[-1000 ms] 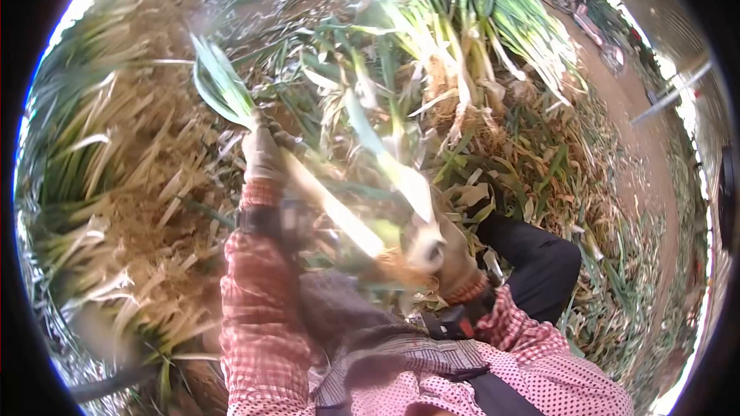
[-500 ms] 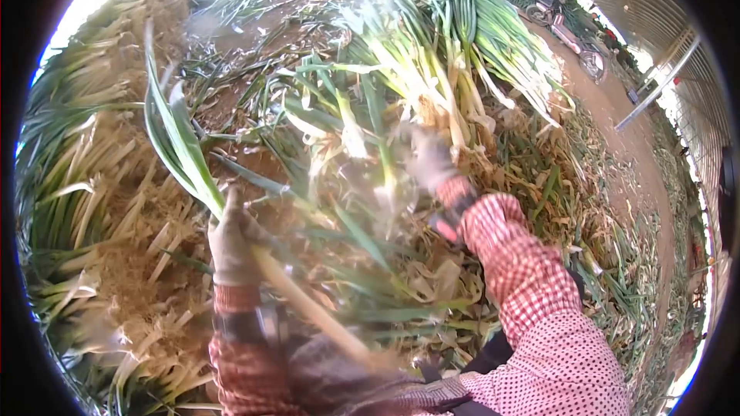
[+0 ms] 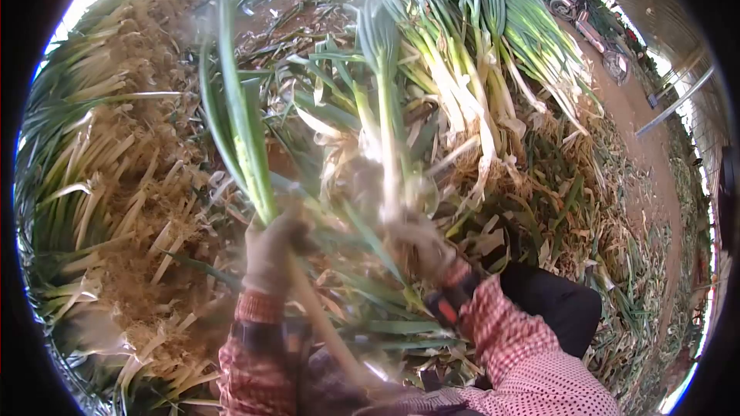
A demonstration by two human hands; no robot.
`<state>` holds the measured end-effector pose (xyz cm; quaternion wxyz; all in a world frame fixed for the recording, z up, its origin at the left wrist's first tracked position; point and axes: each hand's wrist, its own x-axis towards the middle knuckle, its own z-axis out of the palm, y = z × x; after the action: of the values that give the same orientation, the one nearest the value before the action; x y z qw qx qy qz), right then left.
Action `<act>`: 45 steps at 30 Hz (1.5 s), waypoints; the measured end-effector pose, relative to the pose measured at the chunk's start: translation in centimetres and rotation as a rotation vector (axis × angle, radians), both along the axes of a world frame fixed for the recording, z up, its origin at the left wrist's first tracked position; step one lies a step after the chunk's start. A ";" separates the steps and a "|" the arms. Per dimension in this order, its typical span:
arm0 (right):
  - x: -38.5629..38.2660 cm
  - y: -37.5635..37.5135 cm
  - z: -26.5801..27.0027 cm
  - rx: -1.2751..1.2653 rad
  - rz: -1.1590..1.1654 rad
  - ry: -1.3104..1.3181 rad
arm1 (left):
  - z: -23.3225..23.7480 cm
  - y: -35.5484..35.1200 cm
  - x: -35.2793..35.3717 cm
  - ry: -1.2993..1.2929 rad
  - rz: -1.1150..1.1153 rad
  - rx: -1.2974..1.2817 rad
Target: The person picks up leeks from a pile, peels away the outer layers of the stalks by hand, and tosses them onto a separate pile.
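In the head view my left hand (image 3: 270,258), in a pale glove, is closed around a long green onion (image 3: 258,177). Its green leaves point up and away, and its pale root end slants down toward my lap. My right hand (image 3: 420,243), also gloved and smeared by motion, is closed at the root end of a second green onion (image 3: 389,123). That onion stands nearly upright in view, with its leaves away from me. Between and below my hands lie loose leaves and dry husks (image 3: 378,293).
A long heap of green onions (image 3: 100,200), roots inward, lines the left. Ahead to the right lies a bunch of onions (image 3: 455,92) on stripped leaves. A bare dirt path (image 3: 644,154) runs along the right, with a parked motorbike (image 3: 593,35) beside it.
My right hand has come back toward me from the bunch, bringing a green onion with it. My left hand, still holding its onion, has shifted right and slightly down.
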<state>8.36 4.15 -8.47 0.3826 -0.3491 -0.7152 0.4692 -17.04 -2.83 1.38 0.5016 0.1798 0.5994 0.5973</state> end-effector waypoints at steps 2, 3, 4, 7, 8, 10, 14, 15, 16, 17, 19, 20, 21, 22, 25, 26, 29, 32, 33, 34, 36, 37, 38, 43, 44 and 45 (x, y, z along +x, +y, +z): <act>0.8 -6.0 -0.7 -0.736 0.118 0.486 | -1.8 -0.1 0.2 -0.102 -0.110 0.022; 1.1 -8.4 0.1 -1.447 0.110 0.866 | -2.2 0.1 0.5 -0.156 -0.156 -0.024; 1.1 -10.5 2.3 -1.259 0.080 0.578 | -2.5 0.2 1.2 -0.240 -0.197 -0.005; 1.2 -15.4 8.6 -0.660 0.195 -0.071 | -2.9 0.4 3.7 -0.396 -0.300 -0.127; 1.7 -17.3 9.3 -0.590 0.267 -0.127 | -3.6 0.7 4.0 -0.496 -0.395 -0.109; 2.5 -20.4 9.7 -0.592 0.333 -0.116 | -3.7 0.3 5.0 -0.567 -0.497 -0.086; 4.0 -22.2 8.9 -0.808 0.338 0.160 | -3.4 -0.5 5.2 -0.562 -0.463 0.157; 5.8 -22.2 7.7 -0.857 0.395 0.165 | -3.0 -0.4 4.8 -0.589 -0.420 0.198; 7.1 -22.6 8.1 -0.855 0.390 0.141 | -1.7 -0.8 4.6 -0.494 -0.328 0.188; 8.7 -23.4 8.6 -0.850 0.378 0.113 | -1.4 -0.9 3.6 -0.309 -0.253 0.146; 11.4 -25.2 9.6 -0.860 0.337 0.002 | -3.0 0.2 -0.1 -0.237 -0.163 0.192; 12.5 -26.4 10.0 -0.875 0.301 -0.067 | -2.6 -0.3 -1.8 -0.137 -0.119 0.198; 13.2 -26.4 10.6 -0.874 0.243 -0.136 | -1.8 -0.9 -2.8 -0.045 -0.088 0.225; 12.8 -24.5 12.6 -0.530 0.314 -0.482 | 0.3 -1.5 -2.6 -0.038 -0.149 0.202; 8.3 -19.6 13.6 -0.188 0.148 -0.716 | 0.0 -2.1 -2.9 -0.021 -0.049 0.281; 5.8 -18.8 15.0 -0.098 0.110 -0.555 | -0.2 -2.7 -2.8 -0.022 0.016 0.281; 0.8 -17.5 15.0 -0.004 0.158 -0.487 | 0.1 -4.2 -1.9 -0.097 0.046 0.230; -3.6 -17.2 12.4 0.102 0.247 -0.414 | -0.7 -4.2 -2.7 -0.089 0.032 0.131; -4.1 -17.2 10.5 0.173 0.255 -0.387 | -1.4 -4.2 -3.4 -0.081 0.025 0.123; -4.0 -17.3 10.8 0.202 0.237 -0.390 | -1.8 -4.3 -3.6 -0.072 0.013 0.115; -3.4 -17.9 11.7 0.219 0.178 -0.421 | -2.2 -4.3 -4.0 -0.113 0.032 0.124; -3.1 -18.2 12.4 0.205 0.136 -0.451 | -2.5 -4.4 -4.1 -0.133 0.041 0.128; -3.1 -18.1 11.6 0.317 0.119 -0.386 | -2.9 -4.2 -4.3 -0.182 0.049 0.158; -1.6 -19.9 11.1 0.305 0.218 -0.384 | -2.6 -3.9 -6.5 -0.152 0.133 0.104; -0.5 -20.9 11.0 0.416 0.210 -0.278 | -4.1 -3.2 -8.7 -0.191 0.086 0.180; 0.6 -22.0 10.5 0.518 0.213 -0.167 | -5.8 -3.0 -11.2 -0.228 0.052 0.251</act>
<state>8.98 -17.85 2.08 0.3474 -0.2001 -0.8729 0.2781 -28.23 -5.86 -4.45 0.5243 0.1569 0.4637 0.6967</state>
